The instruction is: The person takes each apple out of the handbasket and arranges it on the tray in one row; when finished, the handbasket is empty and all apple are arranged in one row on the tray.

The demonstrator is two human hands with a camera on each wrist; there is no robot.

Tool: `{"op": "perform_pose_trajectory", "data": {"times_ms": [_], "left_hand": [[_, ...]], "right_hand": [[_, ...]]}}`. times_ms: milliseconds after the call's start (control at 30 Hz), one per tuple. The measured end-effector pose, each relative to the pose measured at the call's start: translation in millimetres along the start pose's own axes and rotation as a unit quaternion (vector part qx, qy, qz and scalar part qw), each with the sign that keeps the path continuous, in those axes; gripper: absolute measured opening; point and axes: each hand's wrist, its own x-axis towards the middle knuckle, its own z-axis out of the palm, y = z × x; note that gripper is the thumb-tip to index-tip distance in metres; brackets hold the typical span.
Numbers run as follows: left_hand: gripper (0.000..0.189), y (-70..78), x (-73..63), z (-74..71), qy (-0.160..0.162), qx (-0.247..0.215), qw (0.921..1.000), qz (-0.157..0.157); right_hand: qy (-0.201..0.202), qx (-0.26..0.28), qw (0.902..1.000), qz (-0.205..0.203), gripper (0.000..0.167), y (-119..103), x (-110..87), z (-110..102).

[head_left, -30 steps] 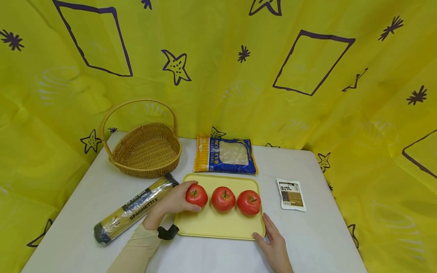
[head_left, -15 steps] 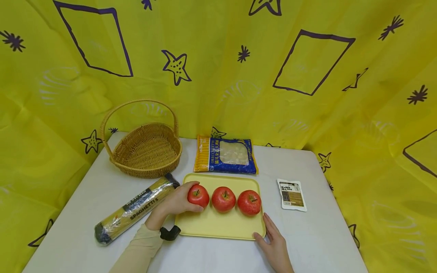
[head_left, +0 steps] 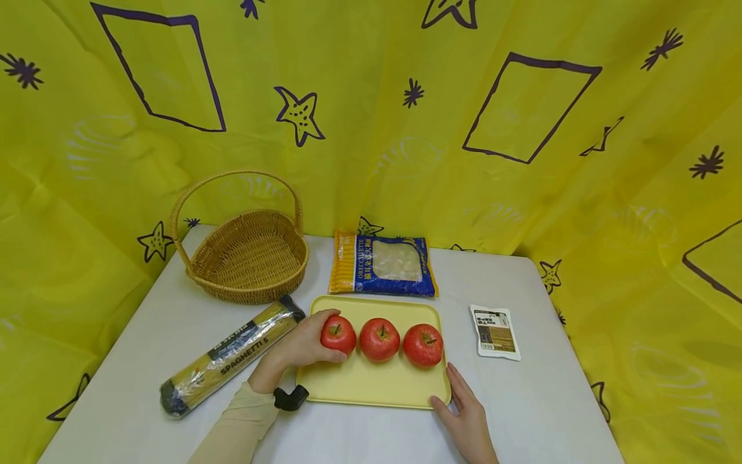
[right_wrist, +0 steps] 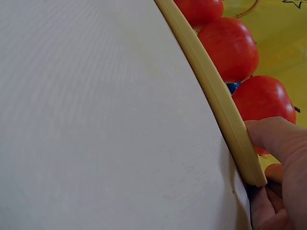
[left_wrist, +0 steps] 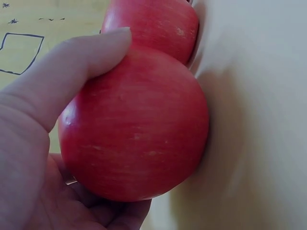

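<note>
Three red apples sit in a row on a pale yellow tray point(head_left: 371, 390). My left hand point(head_left: 306, 338) holds the left apple point(head_left: 339, 336), with the thumb on its near side and the fingers round its far side. In the left wrist view that apple point(left_wrist: 139, 129) lies within the hand's curve, touching or nearly touching the apple behind it. The middle apple point(head_left: 379, 339) and the right apple point(head_left: 423, 345) stand free of both hands. At the tray's near right corner my right hand point(head_left: 466, 419) grips the rim, its thumb in front and fingers along the side.
A wicker basket point(head_left: 249, 293) with a tall handle stands at the back left. A spaghetti pack point(head_left: 232, 357) lies beside my left forearm. Behind the tray is a blue and yellow orecchiette bag point(head_left: 394, 267), and a small white packet point(head_left: 495, 332) lies to the right.
My left hand and the left apple have shifted slightly right, closer to the middle apple. The right hand and the tray have stayed in place.
</note>
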Motion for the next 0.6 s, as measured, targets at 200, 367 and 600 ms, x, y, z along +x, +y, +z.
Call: {"op": "perform_pose_trajectory", "data": {"times_ms": [200, 367, 600], "left_hand": [[0.092, 3.5, 0.4, 0.9, 0.003, 0.012, 0.9999, 0.001], [0.092, 5.8, 0.3, 2.4, 0.002, 0.019, 0.9998, 0.003], [0.093, 4.0, 0.2, 7.1, 0.004, 0.023, 0.9997, -0.006]], "right_hand": [[0.004, 0.004, 1.0, -0.006, 0.061, -1, 0.5, 0], [0.008, 0.002, 0.9999, -0.011, 0.061, 4, 0.4, 2], [0.004, 0.009, 0.9999, 0.005, 0.065, 35, 1.8, 7]]}}
